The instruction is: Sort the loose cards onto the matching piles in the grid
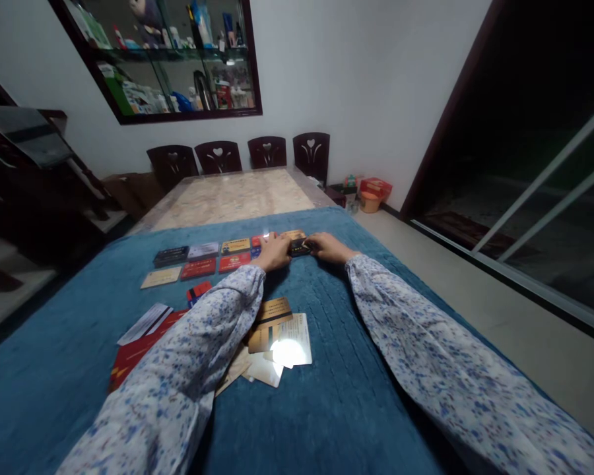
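Observation:
A black card with gold marks, perhaps a small stack, lies at the right end of the card rows. My left hand has its fingers curled at the card's left edge, partly covering a red card and a blue one. From the other side my right hand grips the right edge with bent fingers. A gold card shows just behind. Farther left lie a yellow card, red cards, a silvery card, a dark card and a cream card.
Nearer me is a loose pile of gold cards and white cards, under a bright glare. Left of my sleeve lie a red folder and a white card. A blue cloth covers the table's near part; chairs stand beyond.

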A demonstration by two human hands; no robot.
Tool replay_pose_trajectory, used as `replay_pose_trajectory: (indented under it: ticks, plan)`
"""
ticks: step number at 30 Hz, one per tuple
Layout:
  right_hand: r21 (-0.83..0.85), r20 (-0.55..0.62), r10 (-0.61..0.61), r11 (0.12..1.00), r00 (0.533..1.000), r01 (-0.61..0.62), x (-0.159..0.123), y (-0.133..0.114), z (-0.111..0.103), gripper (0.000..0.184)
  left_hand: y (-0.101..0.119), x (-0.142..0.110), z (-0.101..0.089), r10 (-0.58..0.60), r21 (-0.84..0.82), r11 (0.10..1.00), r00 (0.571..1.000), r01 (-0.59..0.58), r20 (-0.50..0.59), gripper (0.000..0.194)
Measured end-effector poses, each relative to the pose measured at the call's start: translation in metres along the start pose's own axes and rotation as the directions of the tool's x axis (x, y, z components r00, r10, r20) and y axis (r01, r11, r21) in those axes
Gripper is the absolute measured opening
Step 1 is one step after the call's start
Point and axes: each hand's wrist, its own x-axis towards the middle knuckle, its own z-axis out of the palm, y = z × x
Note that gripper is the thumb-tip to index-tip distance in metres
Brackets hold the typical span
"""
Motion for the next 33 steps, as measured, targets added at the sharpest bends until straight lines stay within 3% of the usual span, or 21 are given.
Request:
replay_pose_trajectory:
  ticks: [8, 18, 33]
  plan:
    - [0.016, 0.047, 0.03, 0.999, 0.998, -0.031, 0.0, 0.0, -0.002, 0.043, 0.001, 0.0, -0.005, 0.009, -0.029, 1.0, 0.999, -0.008, 0.034, 0.033]
    - [-0.003, -0.001, 0.009, 1.0, 1.0, -0.009, -0.004, 0.001, -0.002, 0.039, 0.0, 0.001, -0.002, 0.029, -0.045, 0.999, 0.999, -0.029, 0.016, 0.035]
    - [-0.038, -0.013, 0.129, 0.991, 0.992, -0.13, -0.009, -0.012, -0.006, 0.032, -0.002, -0.001, 0.004, 0.073, 0.007, 0.997, 0.997, -0.073, -0.021, 0.036]
